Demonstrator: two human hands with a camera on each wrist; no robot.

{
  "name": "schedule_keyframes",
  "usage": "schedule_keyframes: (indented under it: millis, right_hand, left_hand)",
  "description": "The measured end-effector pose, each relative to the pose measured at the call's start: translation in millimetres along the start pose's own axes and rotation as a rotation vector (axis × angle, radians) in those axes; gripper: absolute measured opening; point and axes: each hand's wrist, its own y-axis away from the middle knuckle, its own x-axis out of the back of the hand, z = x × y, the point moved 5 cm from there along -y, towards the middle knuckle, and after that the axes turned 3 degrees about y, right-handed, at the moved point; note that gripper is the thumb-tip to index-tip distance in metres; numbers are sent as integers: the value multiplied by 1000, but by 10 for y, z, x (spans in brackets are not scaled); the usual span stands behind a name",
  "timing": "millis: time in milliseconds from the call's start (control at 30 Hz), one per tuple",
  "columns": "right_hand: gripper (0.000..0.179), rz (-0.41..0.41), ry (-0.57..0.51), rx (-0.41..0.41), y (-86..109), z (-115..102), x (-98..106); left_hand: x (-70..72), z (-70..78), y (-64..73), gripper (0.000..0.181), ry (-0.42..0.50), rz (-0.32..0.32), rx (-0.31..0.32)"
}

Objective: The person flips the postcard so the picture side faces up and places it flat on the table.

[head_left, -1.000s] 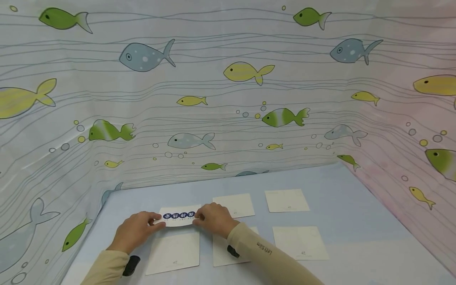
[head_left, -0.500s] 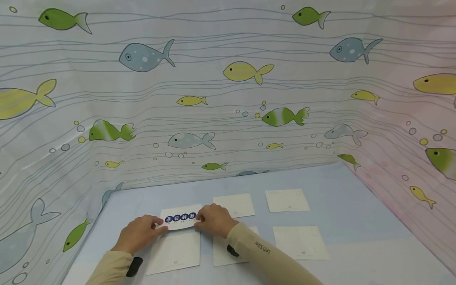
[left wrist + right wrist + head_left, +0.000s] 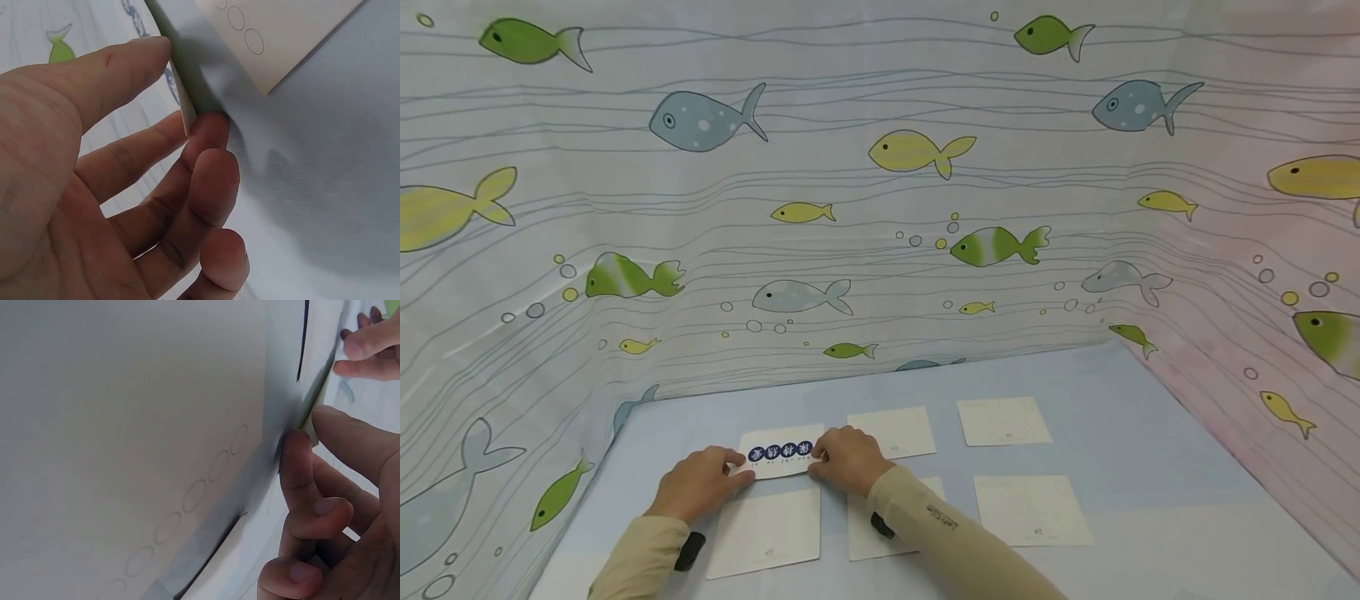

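A small white paper strip with a row of dark blue circles bearing white characters is held over a white card at the back left. My left hand pinches the strip's left end between thumb and index finger; the left wrist view shows the strip's edge there. At the other end, my right hand pinches it with thumb and index finger, the remaining fingers curled. Whether the strip's underside touches the card cannot be told. In front lies another white card.
More white cards lie in two rows: a back middle card, a back right card, a front right card, and a front middle card partly under the right forearm. Fish-printed cloth walls the pale blue table.
Both hands keep hold of the strip. It dips slightly toward me, then shifts a little back over the card. My left hand and forearm have moved slightly right.
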Motion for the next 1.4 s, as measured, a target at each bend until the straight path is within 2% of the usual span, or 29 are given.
schedule_keyframes:
  millis: [300, 733, 967, 1200, 1400]
  right_hand:
    - [26, -11, -14, -21, 4, -2, 2]
    - [27, -19, 6, -28, 35, 2, 1]
    - [30, -40, 5, -4, 55, -5, -33]
    - [30, -33, 21, 26, 77, -20, -34]
    - [28, -14, 15, 29, 78, 3, -30]
  left_hand:
    - [-3, 3, -17, 39, 3, 17, 6]
    - [-11, 24, -21, 43, -76, 18, 4]
    - [-19, -2, 17, 40, -45, 48, -4]
    - [-97, -80, 21, 41, 15, 44, 38]
    - [-111, -88, 13, 41, 33, 52, 40]
